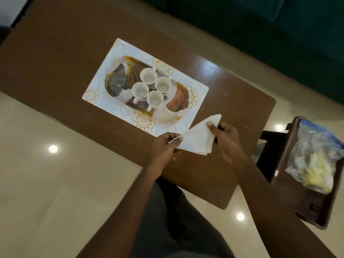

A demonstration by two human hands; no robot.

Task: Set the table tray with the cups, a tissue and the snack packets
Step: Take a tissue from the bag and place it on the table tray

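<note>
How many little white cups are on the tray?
4, clustered mid-tray: far cup, right cup, left cup, near cup. None seems hidden.

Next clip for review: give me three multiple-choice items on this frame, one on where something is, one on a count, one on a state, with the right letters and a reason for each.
1. Where is the clear bag of snack packets?
A. on the patterned tray with the cups
B. on the dark side tray at the person's right
C. on the floor

2. How many white cups stand on the patterned tray?
A. two
B. four
C. six

3. What is the state of the white tissues?
A. held between both hands
B. lying flat on the tray
C. stuffed in a cup

Key: 1 B, the bag rests on the dark side tray, apart from the table. 2 B, four cups cluster in the tray's middle. 3 A, the left hand pinches one corner and the right hand grips the other side, above the table edge.
</note>
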